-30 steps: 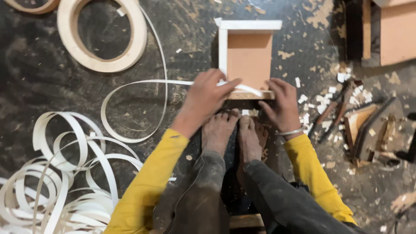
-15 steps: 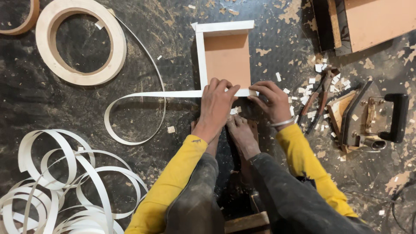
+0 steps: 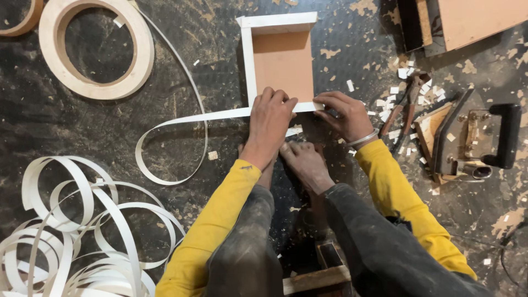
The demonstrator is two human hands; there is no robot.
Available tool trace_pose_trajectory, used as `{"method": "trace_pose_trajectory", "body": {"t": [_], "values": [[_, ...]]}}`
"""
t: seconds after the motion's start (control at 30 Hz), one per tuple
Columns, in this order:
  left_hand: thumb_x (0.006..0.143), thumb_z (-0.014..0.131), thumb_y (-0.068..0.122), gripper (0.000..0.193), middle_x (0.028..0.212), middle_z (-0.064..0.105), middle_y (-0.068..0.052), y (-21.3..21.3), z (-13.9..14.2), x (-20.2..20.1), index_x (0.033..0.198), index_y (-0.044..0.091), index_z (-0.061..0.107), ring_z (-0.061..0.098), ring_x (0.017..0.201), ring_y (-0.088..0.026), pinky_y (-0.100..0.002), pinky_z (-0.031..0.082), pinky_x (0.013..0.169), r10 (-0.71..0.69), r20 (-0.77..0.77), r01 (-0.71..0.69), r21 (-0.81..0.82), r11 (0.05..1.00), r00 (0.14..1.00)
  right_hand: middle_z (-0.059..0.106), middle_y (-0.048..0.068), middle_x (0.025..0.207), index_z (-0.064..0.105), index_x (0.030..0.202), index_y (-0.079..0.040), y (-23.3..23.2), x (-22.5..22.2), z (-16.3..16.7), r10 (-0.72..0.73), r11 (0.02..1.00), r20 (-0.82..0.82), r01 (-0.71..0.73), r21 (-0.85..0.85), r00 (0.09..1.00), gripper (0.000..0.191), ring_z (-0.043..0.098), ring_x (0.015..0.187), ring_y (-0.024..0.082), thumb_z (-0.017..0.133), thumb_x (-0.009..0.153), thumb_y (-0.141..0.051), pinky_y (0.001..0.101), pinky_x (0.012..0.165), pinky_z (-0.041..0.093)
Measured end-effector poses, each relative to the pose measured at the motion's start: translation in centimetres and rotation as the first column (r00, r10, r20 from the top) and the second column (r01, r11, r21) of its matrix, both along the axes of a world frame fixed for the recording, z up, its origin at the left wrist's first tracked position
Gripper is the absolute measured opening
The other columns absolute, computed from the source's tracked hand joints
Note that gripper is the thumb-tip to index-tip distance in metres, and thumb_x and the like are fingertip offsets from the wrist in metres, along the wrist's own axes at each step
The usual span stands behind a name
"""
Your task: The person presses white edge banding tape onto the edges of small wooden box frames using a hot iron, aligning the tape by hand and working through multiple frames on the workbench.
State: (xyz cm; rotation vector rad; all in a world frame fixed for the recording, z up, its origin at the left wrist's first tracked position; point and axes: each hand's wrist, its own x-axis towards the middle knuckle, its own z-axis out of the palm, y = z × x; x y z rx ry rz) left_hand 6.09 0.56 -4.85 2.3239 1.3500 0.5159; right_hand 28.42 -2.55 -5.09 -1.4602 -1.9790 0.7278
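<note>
A small open wooden frame (image 3: 281,61) with white edging lies on the dark floor in front of me. My left hand (image 3: 269,122) presses a white edge-banding strip (image 3: 181,122) onto the frame's near edge. My right hand (image 3: 345,114) pinches the strip's end at the frame's near right corner. My bare feet (image 3: 301,160) rest just below the frame. The strip runs left from my left hand, loops round and leads up to a large roll (image 3: 93,47) at the top left.
Loose white strip offcuts (image 3: 77,231) pile at the lower left. A black clothes iron (image 3: 477,140) on a wooden stand and pliers (image 3: 406,110) lie to the right. Wooden boards (image 3: 467,19) sit at the top right. Small white scraps litter the floor.
The view has shifted, so the frame sits further left. My hands stay on the frame's near edge, with the left hand moving a little right along the strip.
</note>
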Motion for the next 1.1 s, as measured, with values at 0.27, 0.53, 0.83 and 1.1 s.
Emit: {"method": "trace_pose_trajectory", "body": {"t": [0.27,0.53,0.83,1.1], "values": [[0.077,0.081,0.016,0.031,0.103,0.067,-0.005,-0.4,-0.1,0.4,0.107,0.009,0.075,0.058,0.104,-0.029,-0.041,0.047,0.087,0.046,0.077,-0.048,0.021,0.999,0.996,0.073,0.012,0.117,0.071,0.116,-0.005,0.5,0.7,-0.4,0.041,0.999,-0.016,-0.042,-0.028,0.999,0.030,0.073,0.099,0.031,0.080,0.087,-0.008,0.0366,0.082,0.060],[0.078,0.080,0.020,0.032,0.093,0.068,-0.003,0.5,1.1,0.5,0.109,0.012,0.074,0.063,0.099,-0.024,-0.047,0.044,0.102,-0.013,0.034,0.009,0.117,0.993,0.999,0.073,0.012,0.114,0.071,0.114,-0.004,0.1,0.2,-0.6,-0.078,0.997,-0.018,0.078,0.013,0.997,0.028,0.074,0.098,0.030,0.078,0.088,-0.008,0.0359,0.084,0.059],[0.083,0.079,0.021,0.028,0.103,0.074,-0.003,1.0,0.5,0.7,0.109,0.010,0.074,0.068,0.099,-0.021,-0.054,0.038,0.112,-0.105,0.117,0.092,0.109,0.990,0.988,0.073,0.012,0.113,0.071,0.112,-0.003,-0.7,1.0,-0.2,-0.137,0.990,-0.006,0.137,-0.028,0.991,0.026,0.074,0.096,0.028,0.079,0.088,-0.009,0.0349,0.082,0.060],[0.082,0.079,0.015,0.022,0.096,0.074,-0.006,1.7,0.3,1.0,0.102,0.009,0.074,0.069,0.096,-0.024,-0.052,0.039,0.113,-0.093,0.079,0.097,-0.047,0.994,0.993,0.073,0.011,0.115,0.070,0.113,-0.002,-1.0,1.3,-1.2,-0.100,0.995,0.018,0.101,-0.028,0.995,0.028,0.074,0.098,0.028,0.079,0.087,-0.009,0.0350,0.084,0.060]]}}
